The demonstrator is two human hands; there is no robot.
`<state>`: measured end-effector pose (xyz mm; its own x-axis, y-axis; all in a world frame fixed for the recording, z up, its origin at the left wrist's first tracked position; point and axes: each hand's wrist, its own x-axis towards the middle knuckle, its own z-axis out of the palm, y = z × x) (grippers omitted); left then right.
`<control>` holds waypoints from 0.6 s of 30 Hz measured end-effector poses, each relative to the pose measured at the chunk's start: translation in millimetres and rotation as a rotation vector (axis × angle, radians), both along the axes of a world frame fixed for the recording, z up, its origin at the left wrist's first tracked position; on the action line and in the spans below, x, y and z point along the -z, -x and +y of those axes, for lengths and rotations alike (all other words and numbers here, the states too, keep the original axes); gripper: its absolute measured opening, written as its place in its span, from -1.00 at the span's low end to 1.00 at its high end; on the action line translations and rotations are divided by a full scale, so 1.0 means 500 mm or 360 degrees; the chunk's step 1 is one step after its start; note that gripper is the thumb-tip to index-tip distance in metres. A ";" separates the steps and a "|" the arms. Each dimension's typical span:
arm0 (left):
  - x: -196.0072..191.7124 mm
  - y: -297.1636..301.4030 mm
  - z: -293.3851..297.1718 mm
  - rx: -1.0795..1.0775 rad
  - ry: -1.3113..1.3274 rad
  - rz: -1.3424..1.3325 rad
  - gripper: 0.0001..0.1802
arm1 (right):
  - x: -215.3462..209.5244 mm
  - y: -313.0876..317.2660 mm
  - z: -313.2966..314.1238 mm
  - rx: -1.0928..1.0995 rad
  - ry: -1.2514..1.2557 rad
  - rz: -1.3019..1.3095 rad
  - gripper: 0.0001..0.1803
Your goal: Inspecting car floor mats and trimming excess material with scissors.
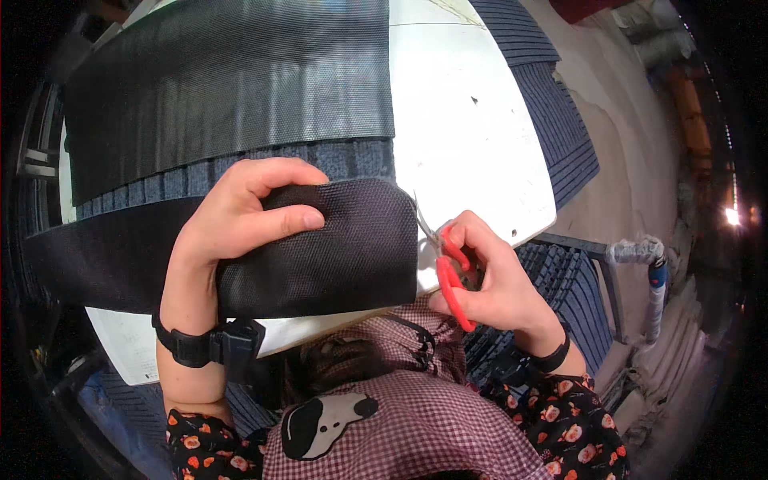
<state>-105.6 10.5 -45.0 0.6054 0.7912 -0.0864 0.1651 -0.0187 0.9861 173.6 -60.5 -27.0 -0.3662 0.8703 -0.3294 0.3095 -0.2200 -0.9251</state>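
Across the near edge of the white table (468,104) lies a floor mat (352,256), its black textured backing facing up and its right corners rounded. My left hand (240,212) grips this mat, the thumb on the backing and the fingers curled over the far edge. To the right, my right hand (500,280) is closed round red-handled scissors (450,280). Their blades point away from me, close beside the mat's right edge; I cannot tell whether they touch it. Beyond the held mat shows a strip of blue-grey ribbed pile (296,162).
Another black-backed mat (232,88) covers the table's far left. Blue-grey striped mats (552,120) lie past the table's right edge. More ribbed mats (560,288) are stacked at lower right, near a metal frame with a wrapped bar (654,296).
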 end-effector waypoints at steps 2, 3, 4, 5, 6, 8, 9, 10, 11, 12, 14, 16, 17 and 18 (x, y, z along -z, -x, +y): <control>-0.006 0.001 -0.001 0.0002 0.0001 -0.0003 -0.73 | -0.005 0.002 0.002 -0.0013 -0.0066 -0.0026 -0.51; -0.002 0.002 -0.001 0.0000 0.0010 0.0002 -0.74 | -0.003 0.004 0.003 -0.0021 -0.0068 -0.0051 -0.52; 0.002 0.002 0.000 -0.0001 0.0011 0.0004 -0.74 | -0.001 0.005 0.004 -0.0029 -0.0070 -0.0078 -0.54; 0.006 0.002 0.001 0.0005 -0.0016 0.0004 -0.74 | 0.001 0.005 0.005 -0.0030 -0.0069 -0.0076 -0.54; 0.007 0.003 0.001 0.0011 -0.0043 0.0002 -0.74 | 0.000 0.006 0.006 -0.0036 -0.0070 -0.0084 -0.55; 0.005 0.006 0.001 0.0014 -0.0061 0.0005 -0.74 | -0.001 0.008 0.007 -0.0043 -0.0070 -0.0093 -0.55; 0.006 0.006 0.001 0.0021 -0.0078 0.0007 -0.73 | 0.001 0.008 0.007 -0.0032 -0.0062 -0.0080 -0.54; 0.007 0.005 0.000 0.0021 -0.0077 0.0006 -0.73 | 0.003 0.007 0.006 -0.0021 -0.0054 -0.0066 -0.54; 0.007 0.005 0.000 0.0013 -0.0096 0.0008 -0.73 | 0.003 0.007 0.007 -0.0021 -0.0054 -0.0067 -0.54; 0.006 0.005 -0.001 0.0005 -0.0116 0.0010 -0.72 | 0.003 0.006 0.009 -0.0038 -0.0057 -0.0109 -0.52; 0.005 0.006 -0.002 0.0005 -0.0104 0.0012 -0.72 | 0.002 0.005 0.011 -0.0055 -0.0061 -0.0151 -0.51; 0.005 0.005 -0.002 0.0006 -0.0092 0.0013 -0.72 | -0.003 0.002 0.012 -0.0138 -0.0152 -0.0220 -0.49; 0.005 0.004 -0.002 0.0007 -0.0087 0.0008 -0.72 | -0.005 0.001 0.012 -0.0137 -0.0152 -0.0219 -0.49; 0.005 0.004 -0.002 0.0006 -0.0083 0.0004 -0.72 | -0.006 0.000 0.012 -0.0152 -0.0163 -0.0230 -0.48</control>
